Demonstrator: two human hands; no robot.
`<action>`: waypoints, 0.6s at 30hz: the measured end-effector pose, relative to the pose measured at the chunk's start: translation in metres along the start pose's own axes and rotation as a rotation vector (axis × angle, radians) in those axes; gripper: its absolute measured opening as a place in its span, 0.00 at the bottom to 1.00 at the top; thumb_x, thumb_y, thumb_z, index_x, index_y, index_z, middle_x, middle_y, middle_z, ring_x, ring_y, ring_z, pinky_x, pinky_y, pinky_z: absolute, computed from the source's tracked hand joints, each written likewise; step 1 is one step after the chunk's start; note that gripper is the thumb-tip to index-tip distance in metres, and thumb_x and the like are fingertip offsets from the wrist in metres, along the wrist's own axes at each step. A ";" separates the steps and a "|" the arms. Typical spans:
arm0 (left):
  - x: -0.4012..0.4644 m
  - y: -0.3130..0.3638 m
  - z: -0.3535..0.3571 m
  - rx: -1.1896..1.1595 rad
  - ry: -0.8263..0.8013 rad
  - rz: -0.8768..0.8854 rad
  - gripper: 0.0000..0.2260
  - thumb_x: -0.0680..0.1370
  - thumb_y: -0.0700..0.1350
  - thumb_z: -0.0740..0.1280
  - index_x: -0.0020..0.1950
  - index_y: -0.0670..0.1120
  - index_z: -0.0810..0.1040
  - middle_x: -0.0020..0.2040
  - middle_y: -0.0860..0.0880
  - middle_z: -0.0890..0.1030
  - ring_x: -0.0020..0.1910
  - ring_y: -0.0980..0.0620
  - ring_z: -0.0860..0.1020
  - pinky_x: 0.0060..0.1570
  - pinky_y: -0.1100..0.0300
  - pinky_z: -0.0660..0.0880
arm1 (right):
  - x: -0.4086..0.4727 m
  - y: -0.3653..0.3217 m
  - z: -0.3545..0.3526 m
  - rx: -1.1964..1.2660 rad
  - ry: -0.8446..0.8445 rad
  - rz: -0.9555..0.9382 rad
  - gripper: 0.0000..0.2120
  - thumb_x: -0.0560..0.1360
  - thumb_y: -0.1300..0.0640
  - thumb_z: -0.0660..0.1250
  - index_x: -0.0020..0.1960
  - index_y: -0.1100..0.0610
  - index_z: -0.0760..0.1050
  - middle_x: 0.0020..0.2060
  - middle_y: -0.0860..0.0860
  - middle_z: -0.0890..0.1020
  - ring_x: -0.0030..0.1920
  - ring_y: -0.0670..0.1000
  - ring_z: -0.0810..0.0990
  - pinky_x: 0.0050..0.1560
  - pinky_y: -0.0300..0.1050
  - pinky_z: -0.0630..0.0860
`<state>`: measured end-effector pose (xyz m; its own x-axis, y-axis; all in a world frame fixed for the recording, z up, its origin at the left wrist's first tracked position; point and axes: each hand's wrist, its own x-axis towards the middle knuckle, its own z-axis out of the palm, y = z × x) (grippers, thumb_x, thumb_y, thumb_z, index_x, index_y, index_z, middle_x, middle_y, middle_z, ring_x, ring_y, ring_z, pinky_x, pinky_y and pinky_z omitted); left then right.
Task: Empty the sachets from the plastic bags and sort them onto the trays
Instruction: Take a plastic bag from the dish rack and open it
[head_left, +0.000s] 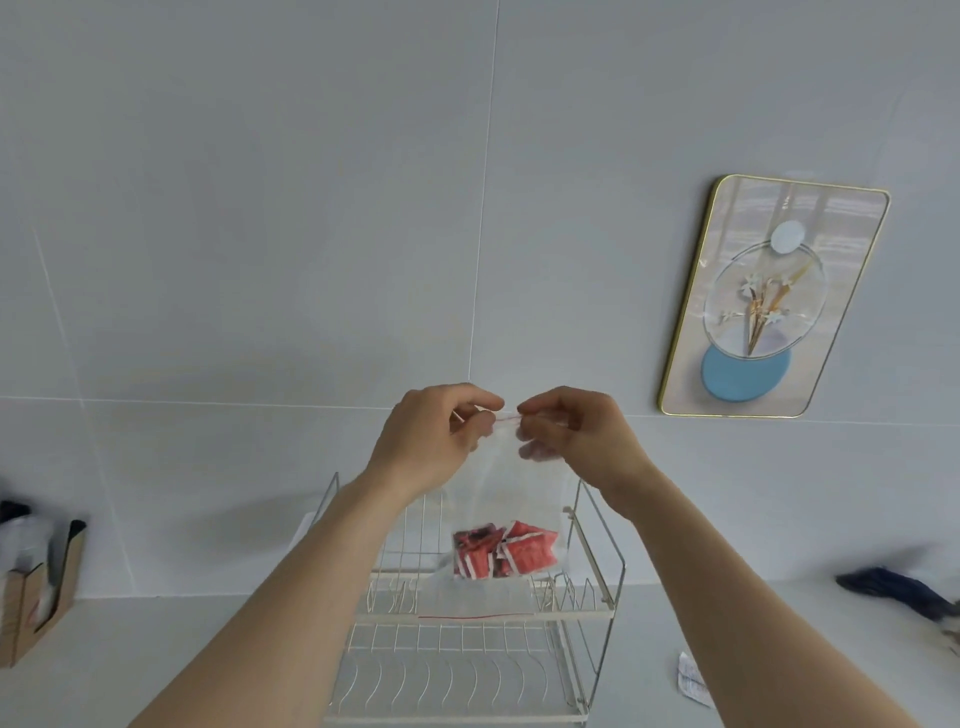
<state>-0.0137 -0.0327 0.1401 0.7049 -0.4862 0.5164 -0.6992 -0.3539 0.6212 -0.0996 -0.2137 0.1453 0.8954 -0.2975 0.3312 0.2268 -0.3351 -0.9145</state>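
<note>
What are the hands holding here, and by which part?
Both the left hand and right hand hold one clear plastic bag by its red-lined top edge, fingers pinching it; red sachets sit at its bottom.

The bag (519, 483) is clear, thin plastic; its sachets (504, 556) look glossy red. The rack (597, 613) is white-coated wire. Wall (260, 208) tiles are smooth, matt grey.

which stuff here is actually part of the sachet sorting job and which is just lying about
Part of the job:
left hand and right hand, pinching the plastic bag
red sachets inside it
wire rack
second bag on its upper tier

Lying about:
cardboard box
framed picture
dark cloth
paper scrap
</note>
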 end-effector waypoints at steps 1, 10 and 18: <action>0.000 0.005 -0.001 -0.043 -0.028 -0.025 0.08 0.79 0.46 0.68 0.56 0.55 0.84 0.42 0.57 0.87 0.36 0.58 0.84 0.45 0.56 0.82 | -0.003 -0.002 -0.003 0.032 -0.014 0.014 0.06 0.76 0.68 0.72 0.52 0.64 0.82 0.40 0.63 0.86 0.37 0.61 0.86 0.52 0.60 0.85; -0.038 0.017 0.009 -0.525 -0.434 -0.345 0.09 0.77 0.43 0.72 0.55 0.42 0.85 0.43 0.44 0.84 0.37 0.49 0.79 0.37 0.61 0.80 | -0.042 0.026 -0.024 0.255 -0.140 0.199 0.14 0.74 0.69 0.73 0.59 0.63 0.79 0.39 0.59 0.85 0.37 0.56 0.82 0.48 0.51 0.84; -0.101 0.000 0.064 -0.588 -0.477 -0.510 0.05 0.75 0.43 0.75 0.47 0.42 0.87 0.37 0.46 0.84 0.33 0.48 0.79 0.38 0.57 0.79 | -0.101 0.084 -0.011 0.023 0.279 0.391 0.12 0.71 0.54 0.78 0.53 0.53 0.82 0.45 0.52 0.87 0.46 0.55 0.85 0.53 0.52 0.81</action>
<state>-0.0922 -0.0349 0.0507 0.6965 -0.7074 -0.1204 -0.0505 -0.2157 0.9752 -0.1752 -0.2217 0.0371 0.7789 -0.6271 0.0088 -0.0949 -0.1318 -0.9867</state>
